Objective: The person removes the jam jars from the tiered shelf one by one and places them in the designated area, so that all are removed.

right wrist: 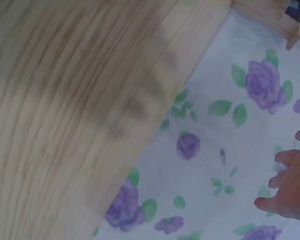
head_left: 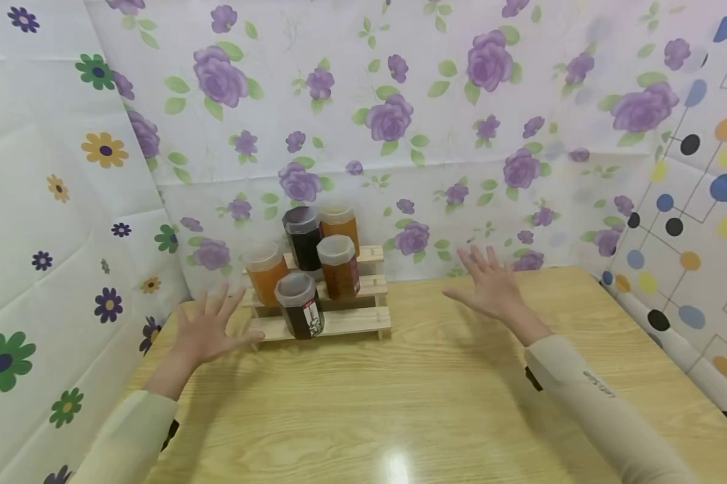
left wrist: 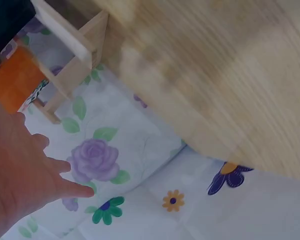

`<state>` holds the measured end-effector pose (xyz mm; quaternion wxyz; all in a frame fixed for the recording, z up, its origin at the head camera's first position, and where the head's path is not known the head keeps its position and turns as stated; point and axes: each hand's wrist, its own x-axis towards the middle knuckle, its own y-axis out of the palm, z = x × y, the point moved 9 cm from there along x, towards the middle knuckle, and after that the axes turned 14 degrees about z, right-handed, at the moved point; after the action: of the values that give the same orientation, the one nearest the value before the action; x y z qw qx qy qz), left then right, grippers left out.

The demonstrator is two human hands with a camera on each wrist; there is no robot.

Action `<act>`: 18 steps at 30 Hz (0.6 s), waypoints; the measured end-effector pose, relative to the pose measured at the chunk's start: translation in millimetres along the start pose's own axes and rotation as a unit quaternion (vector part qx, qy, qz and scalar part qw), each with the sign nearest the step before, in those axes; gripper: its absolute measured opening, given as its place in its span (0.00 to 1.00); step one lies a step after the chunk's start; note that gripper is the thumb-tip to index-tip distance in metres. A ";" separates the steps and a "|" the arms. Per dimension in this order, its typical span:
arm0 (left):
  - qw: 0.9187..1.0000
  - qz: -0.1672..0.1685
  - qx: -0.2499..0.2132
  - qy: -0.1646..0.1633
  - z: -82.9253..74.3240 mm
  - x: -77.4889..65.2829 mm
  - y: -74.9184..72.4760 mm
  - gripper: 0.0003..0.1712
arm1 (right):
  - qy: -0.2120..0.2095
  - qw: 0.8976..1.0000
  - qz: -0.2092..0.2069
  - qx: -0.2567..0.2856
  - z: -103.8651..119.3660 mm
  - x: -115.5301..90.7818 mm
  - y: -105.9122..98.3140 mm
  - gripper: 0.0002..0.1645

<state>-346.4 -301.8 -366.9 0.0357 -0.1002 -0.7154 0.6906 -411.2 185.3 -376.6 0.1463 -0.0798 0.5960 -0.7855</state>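
Note:
My left hand (head_left: 205, 334), fingers spread, hovers over the table just left of a small stepped wooden rack (head_left: 354, 321). To the right of the rack, my right hand (head_left: 489, 286) is held up with its fingers spread too, holding nothing. On the rack's lowest step is a dark jar (head_left: 300, 306) with a white and red label. An orange jar (head_left: 267, 272) and a reddish-brown jar (head_left: 339, 269) sit on the middle step. Behind them, a black jar (head_left: 304, 242) and an amber jar (head_left: 342, 225) stand at the top. In the left wrist view the rack's wooden end (left wrist: 72, 75) shows near the fingers.
The wood-grain table (head_left: 363, 403) runs back to a wall of flowered cloth (head_left: 351, 141). Cloth with big flowers (head_left: 49, 235) hangs at the left, and dotted cloth (head_left: 696, 222) at the right.

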 end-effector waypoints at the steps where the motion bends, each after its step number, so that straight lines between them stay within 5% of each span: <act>1: 1.000 -0.001 0.000 -0.001 -0.1 0.2 2.9 0.59 | -0.005 1.000 -0.004 0.005 4.2 2.5 0.8 0.57; 7: 0.999 0.017 -0.035 -0.011 -0.1 1.8 30.4 0.61 | -0.031 0.998 -0.024 0.051 33.1 16.7 2.7 0.56; 12: 0.993 0.024 -0.116 -0.004 0.8 1.1 50.0 0.68 | -0.049 0.993 -0.042 0.100 60.9 30.7 -0.9 0.57; 15: 0.981 0.035 -0.191 0.007 0.5 2.7 59.6 0.72 | -0.064 0.988 -0.053 0.133 75.9 40.3 -6.0 0.56; 18: 0.958 0.048 -0.282 0.031 -2.7 6.1 67.3 0.73 | -0.076 0.979 -0.058 0.180 88.2 50.2 -11.8 0.54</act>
<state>-345.6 -296.2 -434.3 -0.0050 -0.1613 -0.8740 0.4584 -433.8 91.3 -343.3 0.1572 -0.1462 0.4261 -0.8789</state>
